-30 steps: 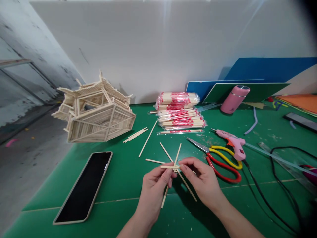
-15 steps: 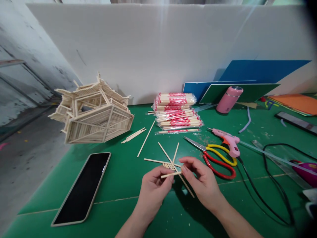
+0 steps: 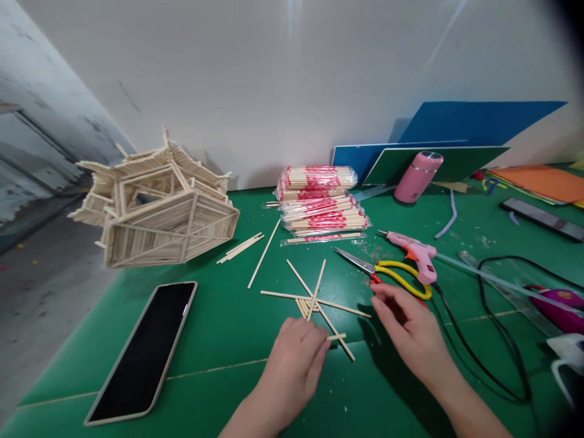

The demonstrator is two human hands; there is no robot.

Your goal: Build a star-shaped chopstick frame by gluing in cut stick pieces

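My left hand [image 3: 296, 359] is closed on a short chopstick piece [image 3: 337, 336], whose end sticks out to the right past the thumb. Just beyond it, several crossed wooden chopsticks [image 3: 296, 295] form a star shape, with short pieces [image 3: 302, 308] lined up between two arms. Thumb and fingers apart, my right hand [image 3: 406, 325] is over the red handle of the scissors [image 3: 360, 261] and covers most of it. Whether the fingers touch that handle I cannot tell. The yellow handle and the blades stay visible.
A chopstick-built model [image 3: 182, 225] stands left, behind a phone [image 3: 141, 353]. Loose chopsticks [image 3: 241, 248] and wrapped chopstick bundles [image 3: 319, 207] lie at the back centre. Rightward are a pink glue gun [image 3: 413, 252] with a black cord, a pink bottle [image 3: 418, 176] and coloured boards [image 3: 483, 121].
My right hand has left the short chopstick piece and moved right to the scissors' handle. The left hand keeps the piece and has turned palm down, slightly lower. The view has shifted slightly.
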